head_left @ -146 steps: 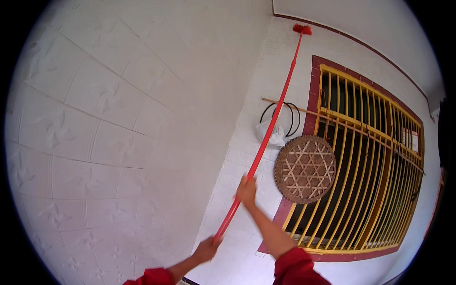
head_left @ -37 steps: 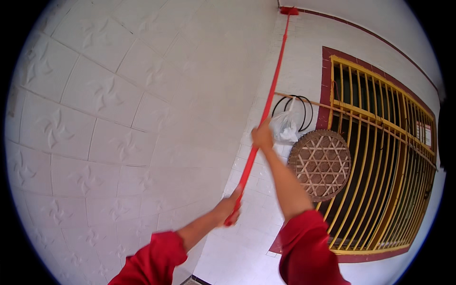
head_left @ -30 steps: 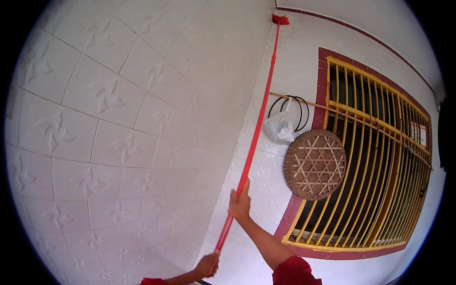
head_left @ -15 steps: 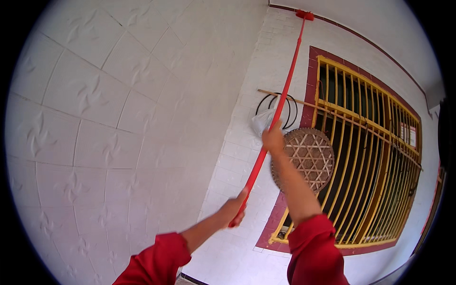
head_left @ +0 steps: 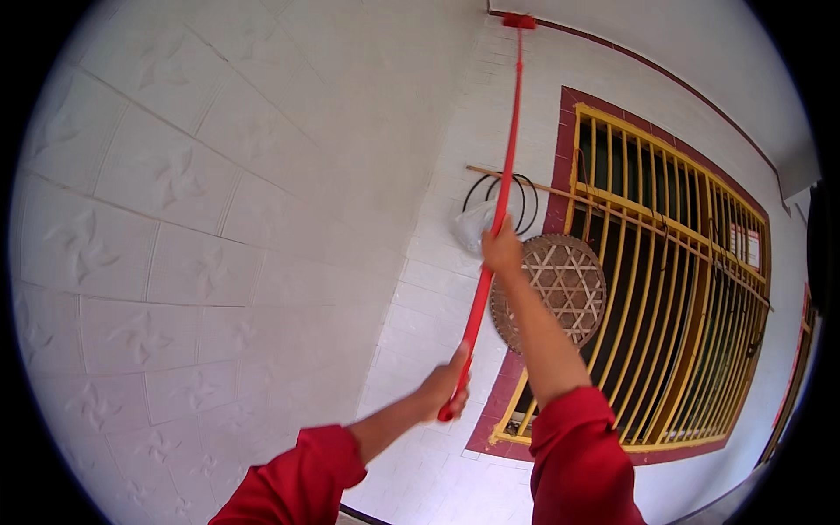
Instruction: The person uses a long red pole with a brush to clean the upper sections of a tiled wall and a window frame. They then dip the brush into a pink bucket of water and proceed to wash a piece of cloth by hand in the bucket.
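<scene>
A long red-handled broom (head_left: 510,144) reaches up the white tiled wall, its small red head (head_left: 518,21) at the dark trim where wall and ceiling meet, close to the corner. My left hand (head_left: 444,385) is wrapped round the handle near its bottom end. Higher up the pole, my right hand (head_left: 502,248) grips it, in front of the wall beside a round woven bamboo tray (head_left: 560,293). Both arms are raised and stretched out in rolled red sleeves.
A window with yellow bars (head_left: 647,289) and a dark red tile border fills the right. Across it runs a thin wooden pole (head_left: 630,214), with black hoops (head_left: 527,203) and a clear plastic bag (head_left: 471,226) hanging at its left end. A patterned tile wall (head_left: 201,262) stands at left.
The broom's head has moved left along the trim toward the corner, and the pole is more upright. My left hand has shifted slightly right and up; both hands keep their grip.
</scene>
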A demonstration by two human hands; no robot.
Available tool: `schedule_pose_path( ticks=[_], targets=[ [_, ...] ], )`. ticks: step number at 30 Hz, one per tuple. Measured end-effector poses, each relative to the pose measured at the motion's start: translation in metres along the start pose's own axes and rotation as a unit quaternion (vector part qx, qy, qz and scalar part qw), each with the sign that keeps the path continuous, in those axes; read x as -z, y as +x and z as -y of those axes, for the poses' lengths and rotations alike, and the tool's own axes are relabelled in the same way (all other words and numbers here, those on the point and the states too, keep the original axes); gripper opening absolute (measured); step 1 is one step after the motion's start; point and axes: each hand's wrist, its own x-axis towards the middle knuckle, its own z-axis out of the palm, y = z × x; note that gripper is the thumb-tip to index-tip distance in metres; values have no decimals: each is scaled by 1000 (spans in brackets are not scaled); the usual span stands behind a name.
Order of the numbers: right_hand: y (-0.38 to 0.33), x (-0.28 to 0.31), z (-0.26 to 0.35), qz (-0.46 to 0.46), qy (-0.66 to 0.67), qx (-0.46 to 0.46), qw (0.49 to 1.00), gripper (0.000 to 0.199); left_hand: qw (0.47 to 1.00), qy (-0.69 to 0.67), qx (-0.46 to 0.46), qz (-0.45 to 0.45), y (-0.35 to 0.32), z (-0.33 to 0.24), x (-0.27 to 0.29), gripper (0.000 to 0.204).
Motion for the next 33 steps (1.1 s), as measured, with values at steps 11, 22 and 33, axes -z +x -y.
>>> schedule_pose_path(
  ticks=[11,22,33],
  targets=[
    [-235,-11,-20,69,236,-16,969,76,993,-17,85,-84,-90,179,43,60],
    [14,-29,5,88,3,-43,995,72,996,-38,37,-75,20,-7,11,63],
    [-338,-55,1,196,201,-104,954,80,987,-121,86,-67,-137,304,82,46]
  ],
)
